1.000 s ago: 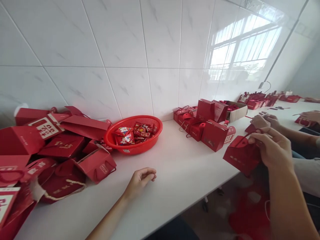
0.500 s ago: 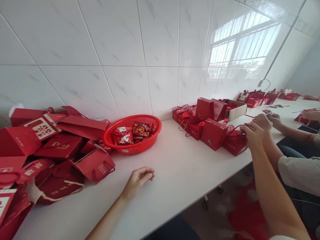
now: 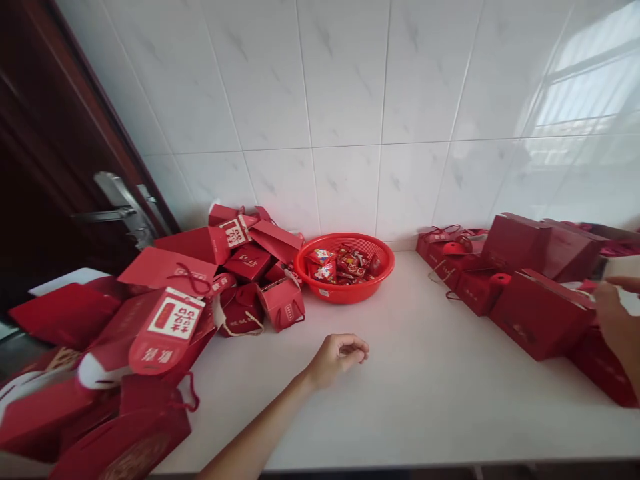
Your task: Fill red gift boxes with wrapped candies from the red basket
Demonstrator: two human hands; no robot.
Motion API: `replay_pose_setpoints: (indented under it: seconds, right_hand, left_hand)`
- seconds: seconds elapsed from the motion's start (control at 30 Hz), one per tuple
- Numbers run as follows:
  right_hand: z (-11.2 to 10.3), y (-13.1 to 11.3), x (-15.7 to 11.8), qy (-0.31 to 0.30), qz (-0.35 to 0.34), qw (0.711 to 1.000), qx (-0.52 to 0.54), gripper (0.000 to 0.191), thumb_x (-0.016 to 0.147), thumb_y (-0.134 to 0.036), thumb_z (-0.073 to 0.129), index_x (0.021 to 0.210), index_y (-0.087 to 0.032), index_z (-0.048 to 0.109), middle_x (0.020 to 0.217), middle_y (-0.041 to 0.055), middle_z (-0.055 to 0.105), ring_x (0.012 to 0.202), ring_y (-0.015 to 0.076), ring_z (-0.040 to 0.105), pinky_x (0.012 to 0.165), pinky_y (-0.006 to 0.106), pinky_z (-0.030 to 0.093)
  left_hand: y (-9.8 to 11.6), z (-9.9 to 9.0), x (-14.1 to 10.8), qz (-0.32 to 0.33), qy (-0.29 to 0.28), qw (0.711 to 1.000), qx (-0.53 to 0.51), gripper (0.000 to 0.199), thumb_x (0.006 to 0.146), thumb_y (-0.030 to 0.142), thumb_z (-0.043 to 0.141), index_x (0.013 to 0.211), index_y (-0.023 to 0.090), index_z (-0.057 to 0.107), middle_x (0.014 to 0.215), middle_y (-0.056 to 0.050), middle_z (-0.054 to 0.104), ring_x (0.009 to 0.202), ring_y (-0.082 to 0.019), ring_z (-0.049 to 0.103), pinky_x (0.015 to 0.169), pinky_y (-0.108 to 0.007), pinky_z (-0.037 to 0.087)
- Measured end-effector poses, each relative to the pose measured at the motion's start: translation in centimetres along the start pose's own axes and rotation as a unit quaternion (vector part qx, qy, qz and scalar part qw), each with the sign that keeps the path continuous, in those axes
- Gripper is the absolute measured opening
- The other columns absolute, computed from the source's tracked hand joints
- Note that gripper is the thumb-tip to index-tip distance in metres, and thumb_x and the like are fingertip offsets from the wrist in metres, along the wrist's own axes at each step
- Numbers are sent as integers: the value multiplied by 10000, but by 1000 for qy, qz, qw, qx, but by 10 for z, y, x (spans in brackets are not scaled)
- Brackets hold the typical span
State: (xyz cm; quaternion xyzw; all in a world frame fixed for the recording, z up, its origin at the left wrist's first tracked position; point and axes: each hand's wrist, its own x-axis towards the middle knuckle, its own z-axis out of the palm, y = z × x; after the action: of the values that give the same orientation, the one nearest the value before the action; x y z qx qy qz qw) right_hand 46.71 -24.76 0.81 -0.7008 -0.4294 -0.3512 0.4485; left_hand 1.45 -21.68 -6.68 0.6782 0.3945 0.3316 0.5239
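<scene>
My left hand [image 3: 337, 360] hovers over or rests on the white table, its fingers curled toward the thumb with nothing visible in them. Behind it is a red plastic basket [image 3: 345, 293] holding small red snack packets [image 3: 353, 267]. At the right edge, my right hand [image 3: 620, 320] is blurred and cut off by the frame. It is beside a dark red gift box [image 3: 600, 367], and its grip is not clear. Left of that hand stands a taller red box [image 3: 543, 317] with its top raised.
A heap of red gift boxes [image 3: 175, 320] with cord handles covers the table's left side. More red boxes [image 3: 477, 290] line the right side by the tiled wall [image 3: 345, 180]. A dark door with a metal handle [image 3: 117, 207] is at the far left.
My view has swung left, bringing in the door and more of the box heap. Co-workers' hands have left the view. My left hand keeps its curled shape; my right hand is now at the edge.
</scene>
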Motion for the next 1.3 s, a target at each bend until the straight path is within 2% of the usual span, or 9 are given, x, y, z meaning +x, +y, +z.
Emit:
replay_pose_setpoints:
  seconds: [0.17,0.27,0.43,0.57,0.7,0.8,0.97,1.1,1.3]
  right_hand:
    - [3,-111,-25,-141,5,952,272,203,772,-422,594,820,-243,677,835,83,728,769,267,691,707,376,517]
    - [15,-163,-50,-268,-72,877,392,166,820,-394,590,811,-240,652,822,60,718,742,232,676,682,340,517]
    - [30,-221,-99,-434,-224,726,483,162,927,-250,472,840,-225,606,885,83,695,790,195,657,747,321,520]
    - [37,-247,-131,-460,-273,669,516,162,924,-185,457,857,-214,600,907,86,686,779,177,633,723,305,516]
    - [41,-261,-141,-444,-286,646,551,161,907,-138,464,853,-202,602,936,87,677,777,161,626,713,290,518]
    - [42,-274,-134,-434,-281,642,566,156,902,-125,473,864,-204,602,922,75,667,797,161,633,723,285,520]
    - [42,-305,-120,-440,-263,654,557,143,885,-128,522,928,-216,626,1002,70,662,839,174,644,760,306,529]
    - [44,-329,-122,-462,-283,653,530,213,859,-78,510,928,-210,664,1101,86,634,925,192,661,788,317,538]
    - [40,-345,-127,-481,-331,665,465,198,846,-78,573,924,-211,697,1034,87,627,928,213,639,816,346,532]
  left_hand:
    - [24,-25,-34,52,17,986,160,192,878,274,578,904,195,750,952,-70,751,879,-200,678,812,-304,523]
    - [35,-52,-51,103,131,960,224,192,898,291,574,907,204,745,958,-70,747,927,-211,680,880,-315,518]
    - [50,-115,-49,129,356,858,345,220,869,331,560,901,226,751,1075,-77,718,1051,-240,651,955,-331,498]
    - [60,-155,-23,54,403,815,413,226,822,299,550,840,224,762,1110,-78,719,1045,-258,654,980,-350,484]
    - [66,-168,-4,-74,276,842,457,241,795,209,516,730,212,748,979,-65,766,978,-258,684,883,-302,499]
    - [64,-163,0,-120,243,845,461,256,780,165,517,776,207,769,976,-68,779,941,-259,709,841,-291,498]
    - [58,-135,-5,-89,258,868,415,313,733,131,574,951,212,785,1113,-88,753,1059,-265,694,904,-298,503]
    - [59,-108,-14,-25,211,901,379,320,725,132,577,962,223,772,1079,-66,740,1041,-255,691,902,-296,507]
    - [69,-96,-25,-29,204,898,388,330,767,117,518,969,240,748,1064,-66,729,1026,-248,666,846,-311,479]
